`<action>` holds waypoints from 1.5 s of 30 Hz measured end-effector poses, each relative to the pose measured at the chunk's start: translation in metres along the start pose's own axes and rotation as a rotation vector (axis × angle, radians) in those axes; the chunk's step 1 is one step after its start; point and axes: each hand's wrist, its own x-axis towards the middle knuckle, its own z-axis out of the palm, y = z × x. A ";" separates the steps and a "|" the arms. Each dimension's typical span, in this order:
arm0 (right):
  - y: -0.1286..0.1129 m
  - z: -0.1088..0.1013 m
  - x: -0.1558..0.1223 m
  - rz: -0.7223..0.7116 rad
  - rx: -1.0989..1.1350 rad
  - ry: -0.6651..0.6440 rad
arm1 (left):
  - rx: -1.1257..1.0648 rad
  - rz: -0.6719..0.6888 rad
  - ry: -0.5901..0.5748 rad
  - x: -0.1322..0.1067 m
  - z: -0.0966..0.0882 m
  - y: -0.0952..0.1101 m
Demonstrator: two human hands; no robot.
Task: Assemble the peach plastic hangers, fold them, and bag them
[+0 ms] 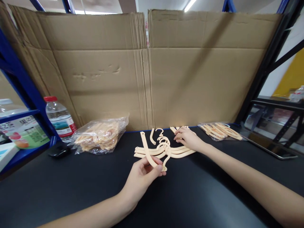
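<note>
My left hand (144, 174) is closed on a partly assembled cream plastic hanger (147, 151), with one arm piece pointing up and a hook (167, 158) joined at its lower end. Just beyond it lie several cream hangers (181, 155), stacked with their hooks overlapping. My right hand (188, 138) is at the back with its fingers curled down onto a group of loose hanger arms (173, 129); its fingertips are partly hidden, and whether a piece is gripped does not show clearly. A loose hook (161, 130) and a single arm piece (152, 136) lie left of that hand.
A clear bag of cream parts (99, 136) sits at the back left, and a flatter bag of arms (219, 130) at the back right. A red-capped water bottle (59, 118), a black object (59, 150) and a tablet-like slab (268, 144) flank the black table. Cardboard (106, 72) stands behind.
</note>
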 end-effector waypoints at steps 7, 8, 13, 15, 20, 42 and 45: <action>-0.004 -0.011 0.001 0.174 0.301 0.230 | -0.021 -0.008 0.004 0.000 -0.003 -0.001; -0.008 -0.014 -0.001 0.201 0.374 0.260 | -0.027 -0.006 0.002 0.000 -0.003 -0.002; -0.041 -0.030 -0.016 0.291 0.875 0.336 | -0.044 0.007 -0.016 0.001 -0.006 -0.004; -0.054 -0.030 -0.022 0.325 0.932 0.326 | -0.048 0.015 -0.025 0.000 -0.007 -0.004; -0.070 -0.019 -0.028 0.458 0.869 0.388 | -0.044 0.019 -0.049 -0.001 -0.007 -0.003; -0.117 0.009 -0.044 0.446 1.166 0.025 | -0.065 0.040 -0.069 0.001 -0.008 -0.005; -0.118 0.007 -0.043 0.439 1.192 -0.007 | -0.066 0.035 -0.068 0.001 -0.008 -0.004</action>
